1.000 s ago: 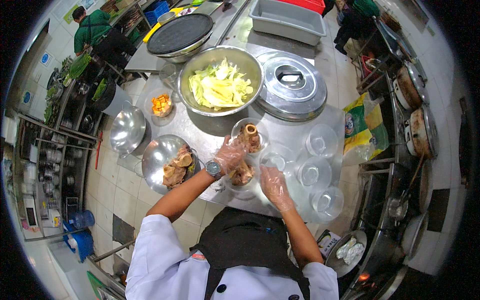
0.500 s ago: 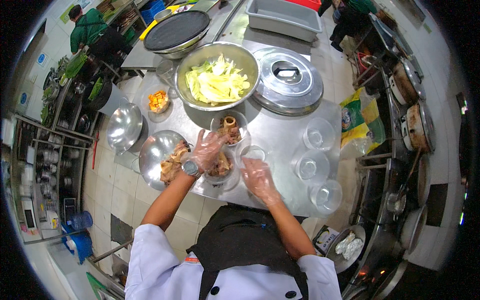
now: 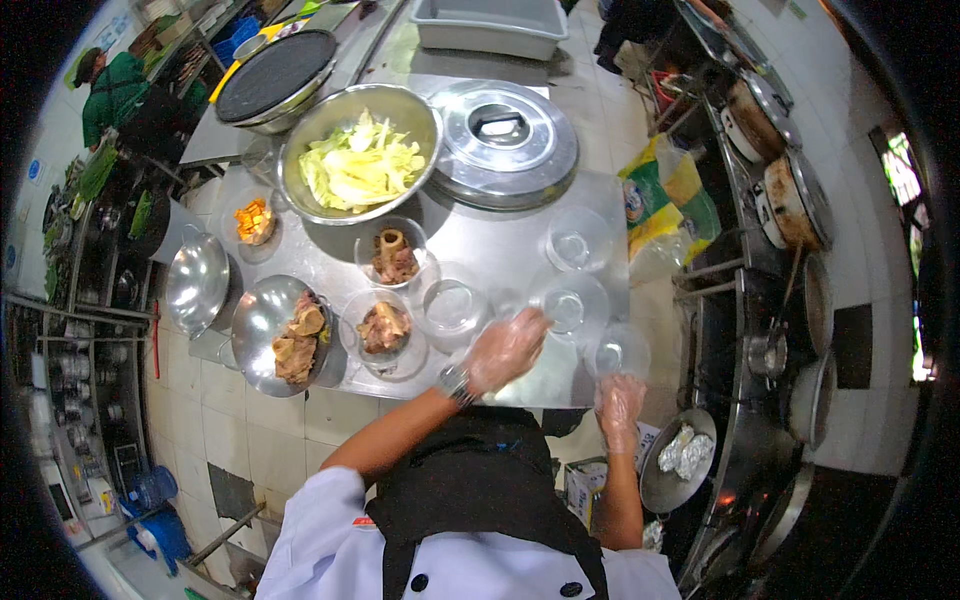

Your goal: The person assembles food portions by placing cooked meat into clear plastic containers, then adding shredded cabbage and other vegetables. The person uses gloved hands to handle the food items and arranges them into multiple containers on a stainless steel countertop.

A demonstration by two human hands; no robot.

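My left hand (image 3: 508, 350), in a clear plastic glove, reaches across to the right with its fingers stretched out. Its tips are close to the rim of a clear plastic bowl (image 3: 567, 312); whether they touch is unclear. At the table's front right corner, my gloved right hand (image 3: 620, 408) grips the near rim of another clear bowl (image 3: 618, 350). A third clear bowl (image 3: 578, 240) stands behind these. Left of my left hand sits one more clear bowl (image 3: 452, 307). Bone-in meat (image 3: 383, 327) fills a nearby bowl, and a marrow bone with meat (image 3: 393, 257) lies in another.
A metal wok (image 3: 258, 335) with more bone-in meat is at the left. Behind stand a steel basin (image 3: 430, 165) of cut cabbage, orange cubes (image 3: 255, 221) in a bowl, and a large pot lid (image 3: 520, 175). Stoves with pots (image 3: 795, 200) line the right; a person (image 3: 125, 100) works far left.
Both hands have moved right, away from the meat bowls to the clear bowls. The nearest right-hand bowl has shifted slightly right and away. My view has turned, too.
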